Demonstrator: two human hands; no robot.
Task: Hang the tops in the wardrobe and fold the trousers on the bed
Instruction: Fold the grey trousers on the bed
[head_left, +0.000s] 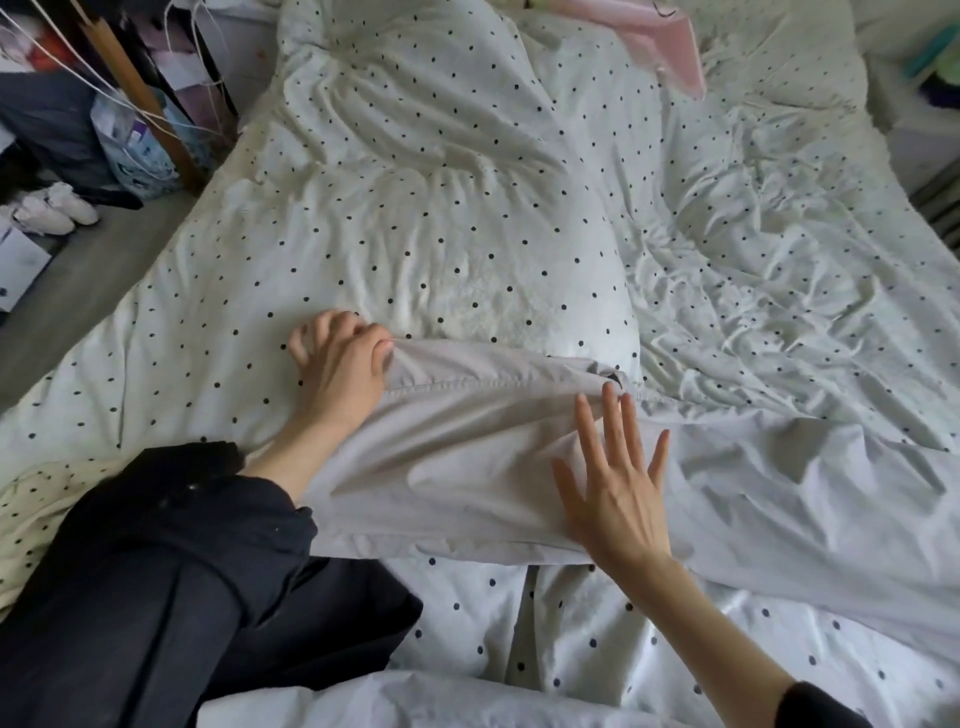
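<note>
1. The pale grey trousers (467, 447) are spread across the polka-dot duvet (441, 208) at frame centre.
2. Their upper-left corner is pinched by the left hand (340, 366).
3. The right hand (615, 488) is laid flat, fingers spread, on the fabric.

- Ahead of both hands, the dotted duvet (467, 208) lies rumpled but bare, open for reaching across.
- Between the left hand (337, 374) and the right hand (618, 493), pale trousers (467, 457) cover the bed; no other thing lies on that stretch.
- Right of the right hand, the same pale cloth and creased sheet spread out low and unblocked.
- Below the left hand, a dark garment (171, 587) is heaped at the near edge, filling that corner.
- Far ahead of the right hand, a pink item (670, 47) lies on the bedding.
- Left of the left hand, beyond the bed edge, a wooden post (140, 98), a bag (135, 150) and white shoes (57, 208) crowd the floor.
</note>
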